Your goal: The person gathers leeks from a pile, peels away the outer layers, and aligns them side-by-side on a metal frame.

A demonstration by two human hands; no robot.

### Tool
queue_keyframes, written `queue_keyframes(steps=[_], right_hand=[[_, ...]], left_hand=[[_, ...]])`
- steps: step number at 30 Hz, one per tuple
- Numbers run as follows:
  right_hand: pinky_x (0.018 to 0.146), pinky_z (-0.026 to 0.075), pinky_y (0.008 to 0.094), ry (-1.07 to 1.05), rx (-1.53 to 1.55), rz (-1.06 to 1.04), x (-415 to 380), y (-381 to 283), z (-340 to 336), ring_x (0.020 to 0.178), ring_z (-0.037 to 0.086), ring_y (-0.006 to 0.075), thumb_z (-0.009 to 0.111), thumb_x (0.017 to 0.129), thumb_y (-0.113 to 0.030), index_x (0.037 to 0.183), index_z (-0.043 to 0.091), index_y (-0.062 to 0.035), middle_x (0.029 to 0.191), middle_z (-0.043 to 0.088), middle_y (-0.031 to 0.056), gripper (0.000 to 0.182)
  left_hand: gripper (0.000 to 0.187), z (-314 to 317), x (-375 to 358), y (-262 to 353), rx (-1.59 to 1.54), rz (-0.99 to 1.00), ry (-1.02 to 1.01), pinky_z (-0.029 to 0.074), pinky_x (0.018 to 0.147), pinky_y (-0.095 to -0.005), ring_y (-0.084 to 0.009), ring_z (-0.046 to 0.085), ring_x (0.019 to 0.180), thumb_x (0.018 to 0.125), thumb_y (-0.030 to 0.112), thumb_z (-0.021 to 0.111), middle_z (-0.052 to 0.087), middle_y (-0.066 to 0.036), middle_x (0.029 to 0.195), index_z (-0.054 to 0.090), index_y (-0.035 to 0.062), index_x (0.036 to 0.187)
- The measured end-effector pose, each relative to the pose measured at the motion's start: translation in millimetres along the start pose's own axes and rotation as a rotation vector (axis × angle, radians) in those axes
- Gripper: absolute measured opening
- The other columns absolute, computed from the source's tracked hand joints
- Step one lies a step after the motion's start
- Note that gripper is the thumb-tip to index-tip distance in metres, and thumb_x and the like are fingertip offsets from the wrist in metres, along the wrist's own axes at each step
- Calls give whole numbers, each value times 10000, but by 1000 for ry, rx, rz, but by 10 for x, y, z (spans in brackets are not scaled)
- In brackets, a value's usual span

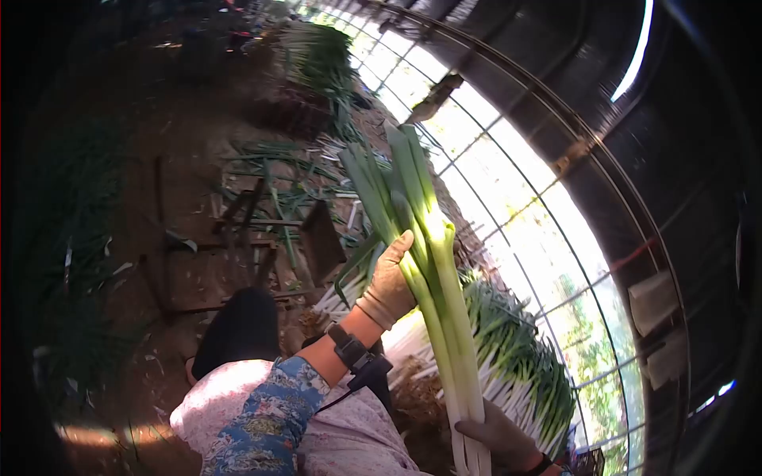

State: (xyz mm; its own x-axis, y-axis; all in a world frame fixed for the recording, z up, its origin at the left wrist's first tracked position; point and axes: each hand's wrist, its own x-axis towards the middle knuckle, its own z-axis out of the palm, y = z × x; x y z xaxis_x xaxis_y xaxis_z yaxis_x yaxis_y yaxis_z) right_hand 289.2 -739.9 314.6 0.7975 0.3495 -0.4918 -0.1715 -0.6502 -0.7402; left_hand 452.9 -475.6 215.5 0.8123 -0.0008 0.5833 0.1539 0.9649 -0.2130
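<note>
A bunch of several leeks [451,333] is held up before me at a slant, green leaves toward the top and white stems toward the bottom. My left hand [390,278], in what looks like a thin glove, wraps round the leeks where green turns pale, thumb on top. Lower down, my right hand [504,436] grips the white stem end, its thumb across the front; its other fingers are mostly hidden. Just behind the held bunch lies a large pile of leeks [520,357].
A low frame stool [321,238] stands on the dirt floor at left, with loose cut leaves [278,170] beyond it. Another leek heap [317,59] lies far back. A wire-grid wall [508,166] runs along the right side. Dark greenery [75,254] covers the left floor.
</note>
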Motion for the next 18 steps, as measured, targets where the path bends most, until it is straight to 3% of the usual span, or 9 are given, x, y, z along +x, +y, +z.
queue_keyframes(steps=[1, 2, 3, 4, 8, 9, 12, 15, 18], right_hand=[[847, 531, 332, -45, -106, -52, 186, -212, 55, 934, 658, 162, 616, 903, -104, 1218, 568, 2, 1017, 664, 77, 336], [847, 532, 334, -83, -205, -106, 360, -422, 92, 931, 659, 165, 612, 906, -105, 1209, 567, 2, 1013, 664, 76, 325], [846, 533, 336, -114, -301, -162, 511, -580, 125, 929, 661, 169, 607, 908, -106, 1200, 566, 1, 1008, 664, 75, 314], [856, 528, 338, -184, -331, -244, 809, -657, 142, 926, 658, 173, 613, 899, -95, 1190, 567, 0, 993, 664, 71, 310], [897, 497, 321, -409, -407, -355, 1483, -1518, 655, 1012, 611, 164, 655, 866, -150, 1327, 491, -3, 1077, 639, 89, 510], [936, 475, 324, -351, -574, -501, 1631, -1736, 808, 1065, 589, 173, 660, 859, -143, 1373, 469, 2, 1152, 628, 108, 568], [1016, 425, 346, -436, -726, -631, 2068, -2399, 1219, 1165, 543, 207, 680, 829, -171, 1465, 395, -3, 1271, 593, 157, 717], [1027, 417, 355, -583, -833, -809, 2644, -2989, 1554, 1172, 548, 225, 671, 828, -196, 1453, 412, -24, 1266, 597, 159, 698], [927, 465, 391, -502, -1065, -955, 2822, -3536, 1954, 1055, 611, 259, 662, 828, -169, 1300, 504, -33, 1107, 637, 159, 515]], left_hand=[[608, 194, -18, 278, -18, 49, -29, 458, 1043, -506, -405, 591, 1171, 967, 413, 546, 584, -240, 1304, 473, -5, 1402], [604, 274, -17, 605, 99, 79, -200, 464, 1031, -526, -417, 572, 1194, 952, 396, 583, 577, -241, 1318, 484, -6, 1391], [597, 457, -40, 844, 101, 212, -131, 463, 1035, -534, -403, 560, 1217, 934, 371, 620, 569, -239, 1335, 494, 1, 1385], [594, 618, -82, 1142, 40, 202, -210, 454, 1047, -539, -395, 553, 1229, 937, 377, 614, 564, -234, 1345, 494, 8, 1387], [572, 1401, -481, 2126, 142, 368, -276, 418, 1094, -541, -375, 534, 1260, 951, 386, 592, 557, -211, 1362, 501, 24, 1384], [569, 1551, -571, 2371, 223, 435, -293, 409, 1102, -539, -375, 529, 1266, 952, 388, 589, 557, -205, 1363, 502, 25, 1382], [564, 1935, -922, 2989, 488, 608, -414, 387, 1121, -534, -375, 524, 1268, 957, 402, 582, 570, -170, 1353, 502, 45, 1386], [477, 2017, -1242, 3726, 599, 715, -356, 436, 1080, -556, -335, 601, 1184, 982, 389, 531, 619, -171, 1284, 556, 52, 1318], [434, 1879, -1541, 4222, 518, 953, -288, 469, 1027, -533, -313, 617, 1120, 998, 414, 491, 644, -127, 1215, 579, 88, 1271]])
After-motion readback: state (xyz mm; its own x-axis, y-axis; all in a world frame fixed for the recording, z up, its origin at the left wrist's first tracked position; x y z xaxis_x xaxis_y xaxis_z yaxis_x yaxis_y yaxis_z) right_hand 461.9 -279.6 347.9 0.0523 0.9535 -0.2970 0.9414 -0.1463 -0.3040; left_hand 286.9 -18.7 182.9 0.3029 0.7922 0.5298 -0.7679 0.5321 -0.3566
